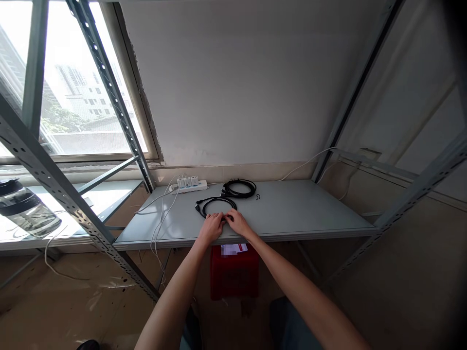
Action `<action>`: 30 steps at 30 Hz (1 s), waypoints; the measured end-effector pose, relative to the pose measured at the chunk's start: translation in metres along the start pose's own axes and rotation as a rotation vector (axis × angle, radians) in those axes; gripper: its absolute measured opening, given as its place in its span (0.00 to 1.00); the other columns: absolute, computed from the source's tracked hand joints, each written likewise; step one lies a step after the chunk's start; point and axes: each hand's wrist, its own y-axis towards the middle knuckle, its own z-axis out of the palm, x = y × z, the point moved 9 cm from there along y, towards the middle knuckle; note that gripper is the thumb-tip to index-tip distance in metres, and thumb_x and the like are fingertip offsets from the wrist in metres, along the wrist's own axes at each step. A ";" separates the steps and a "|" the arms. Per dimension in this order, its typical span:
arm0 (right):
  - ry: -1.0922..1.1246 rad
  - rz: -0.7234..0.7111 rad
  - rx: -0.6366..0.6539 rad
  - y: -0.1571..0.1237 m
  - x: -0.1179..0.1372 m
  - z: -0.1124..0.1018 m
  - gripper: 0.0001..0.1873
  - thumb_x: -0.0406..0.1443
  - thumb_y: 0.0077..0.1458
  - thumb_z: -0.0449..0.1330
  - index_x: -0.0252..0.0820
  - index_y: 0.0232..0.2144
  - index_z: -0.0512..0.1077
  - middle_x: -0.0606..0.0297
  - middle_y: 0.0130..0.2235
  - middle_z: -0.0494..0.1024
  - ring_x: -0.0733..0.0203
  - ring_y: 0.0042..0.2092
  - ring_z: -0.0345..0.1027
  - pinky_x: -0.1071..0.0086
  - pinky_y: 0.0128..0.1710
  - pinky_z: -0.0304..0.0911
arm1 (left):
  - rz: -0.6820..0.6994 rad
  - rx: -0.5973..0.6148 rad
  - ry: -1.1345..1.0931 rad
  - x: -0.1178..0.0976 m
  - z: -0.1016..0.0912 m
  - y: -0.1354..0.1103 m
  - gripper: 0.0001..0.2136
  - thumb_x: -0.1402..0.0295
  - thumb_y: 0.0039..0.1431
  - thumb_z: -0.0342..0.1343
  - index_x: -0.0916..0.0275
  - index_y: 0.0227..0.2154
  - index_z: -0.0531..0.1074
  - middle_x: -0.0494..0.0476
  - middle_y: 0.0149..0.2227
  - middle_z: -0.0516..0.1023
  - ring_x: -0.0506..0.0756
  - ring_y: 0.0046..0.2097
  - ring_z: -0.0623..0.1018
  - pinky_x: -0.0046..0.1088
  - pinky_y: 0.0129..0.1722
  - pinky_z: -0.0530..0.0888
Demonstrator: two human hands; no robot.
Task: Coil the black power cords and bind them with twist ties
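Observation:
A coiled black cable [234, 204] lies on the grey shelf near its front edge, with its plug end at the left of the loop. My left hand [212, 227] and my right hand [236, 221] meet at the near side of this coil, fingers closed on it. What exactly lies between the fingertips is hidden. Behind it rests a second, thicker coil of black cable [251, 187], touched by neither hand. Small black twist ties [258, 197], or short cable pieces, lie just right of the coils.
A white power strip [193, 185] with plugs stands at the back left, its white cords [159, 228] hanging over the shelf's front edge. Metal uprights [105, 233] frame the shelf [299, 214]. A red stool [234, 277] is below; a clear bottle [31, 214] stands far left.

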 end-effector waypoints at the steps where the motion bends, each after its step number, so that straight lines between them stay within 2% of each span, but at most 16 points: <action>1: -0.005 0.002 0.012 0.000 0.000 0.002 0.09 0.31 0.59 0.56 0.42 0.35 0.77 0.63 0.38 0.72 0.63 0.35 0.66 0.68 0.39 0.64 | -0.024 0.002 -0.006 0.003 0.000 0.001 0.09 0.67 0.73 0.43 0.59 0.44 0.69 0.63 0.45 0.80 0.63 0.50 0.77 0.40 0.51 0.67; 5: -0.087 -0.028 0.027 0.001 0.004 0.005 0.16 0.25 0.50 0.59 0.43 0.41 0.76 0.62 0.42 0.71 0.58 0.43 0.68 0.65 0.47 0.65 | -0.090 -0.012 -0.020 0.011 0.002 0.004 0.08 0.68 0.72 0.45 0.59 0.43 0.70 0.62 0.45 0.79 0.63 0.52 0.76 0.40 0.51 0.66; 8: -0.148 -0.047 0.032 0.001 0.005 0.007 0.15 0.25 0.50 0.59 0.43 0.40 0.75 0.62 0.42 0.71 0.55 0.47 0.68 0.64 0.49 0.64 | -0.065 -0.022 -0.039 0.010 0.001 0.005 0.09 0.67 0.72 0.45 0.59 0.41 0.71 0.61 0.45 0.79 0.62 0.51 0.76 0.40 0.51 0.67; 12: -0.117 -0.071 0.054 0.003 0.005 0.008 0.12 0.27 0.52 0.60 0.43 0.39 0.75 0.62 0.41 0.69 0.55 0.47 0.67 0.63 0.50 0.65 | -0.024 -0.018 -0.079 0.007 -0.001 0.003 0.10 0.69 0.72 0.44 0.59 0.42 0.71 0.61 0.45 0.79 0.62 0.51 0.76 0.39 0.51 0.67; 16: -0.049 -0.071 0.057 0.008 0.002 0.007 0.13 0.26 0.52 0.61 0.44 0.39 0.77 0.63 0.39 0.69 0.56 0.45 0.68 0.63 0.50 0.66 | -0.012 0.020 -0.071 0.008 0.003 0.003 0.12 0.76 0.68 0.42 0.60 0.42 0.69 0.62 0.46 0.78 0.61 0.51 0.75 0.39 0.51 0.66; 21: -0.109 -0.050 0.069 0.011 0.000 0.009 0.13 0.27 0.50 0.63 0.42 0.39 0.76 0.60 0.42 0.70 0.54 0.47 0.68 0.62 0.51 0.66 | -0.050 0.014 0.019 0.009 0.005 0.004 0.14 0.81 0.63 0.43 0.60 0.43 0.67 0.62 0.47 0.77 0.61 0.52 0.74 0.38 0.51 0.66; 26: -0.135 -0.037 0.062 0.011 -0.002 0.008 0.13 0.29 0.49 0.65 0.41 0.39 0.75 0.60 0.44 0.69 0.54 0.48 0.66 0.62 0.49 0.66 | -0.062 -0.044 0.161 0.005 0.001 0.004 0.10 0.77 0.68 0.45 0.59 0.43 0.69 0.63 0.47 0.77 0.62 0.52 0.73 0.39 0.51 0.67; 30: -0.088 -0.042 0.039 0.011 -0.003 0.005 0.15 0.30 0.46 0.67 0.41 0.40 0.74 0.62 0.43 0.68 0.54 0.48 0.66 0.63 0.48 0.66 | -0.070 -0.135 0.257 0.003 -0.006 0.000 0.09 0.71 0.72 0.44 0.59 0.43 0.71 0.61 0.44 0.77 0.62 0.50 0.73 0.40 0.52 0.68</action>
